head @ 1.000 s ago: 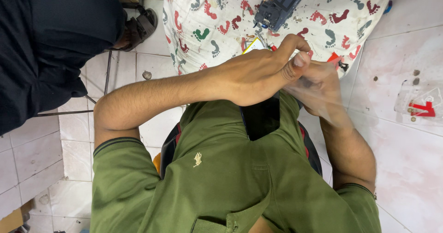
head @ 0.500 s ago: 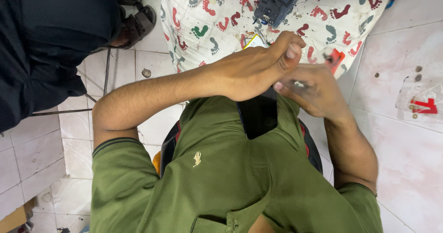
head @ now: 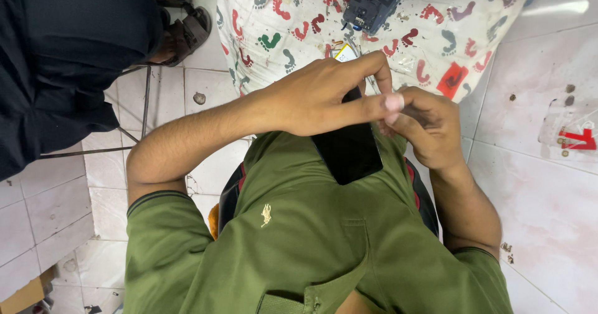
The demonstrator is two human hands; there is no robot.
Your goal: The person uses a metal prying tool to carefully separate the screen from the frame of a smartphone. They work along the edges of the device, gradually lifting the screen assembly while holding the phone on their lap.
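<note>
A person in a green shirt (head: 299, 252) looked down at their own two hands, which met above the lap. The left hand (head: 317, 99) came across from the left, its fingers (head: 374, 71) curled over the top end of a black phone (head: 347, 149) and gripping it, with the fingertips pointing right. The phone was a flat dark slab that leaned back toward the chest, its lower end resting on the shirt below the grip and its upper end hidden under the left hand. The right hand (head: 430, 127) sat just to the right of the grip, its fingers bent inward and touching the left hand's fingertips at the phone's upper right edge; whether it pinched the phone or some small thing could not be told. Beyond the grip, farther from the body, lay a white cloth (head: 436, 34) printed with coloured footprints. On that cloth, well above the hands, rested a dark blue opened phone body (head: 374, 3), and a small yellow-edged part (head: 344, 53) lay just past the left knuckles. A red scrap (head: 451, 79) lay on the cloth up and right of the right hand. Far left of the grip, another person in dark clothes (head: 68, 59) sat on the tiled floor (head: 542, 164).
</note>
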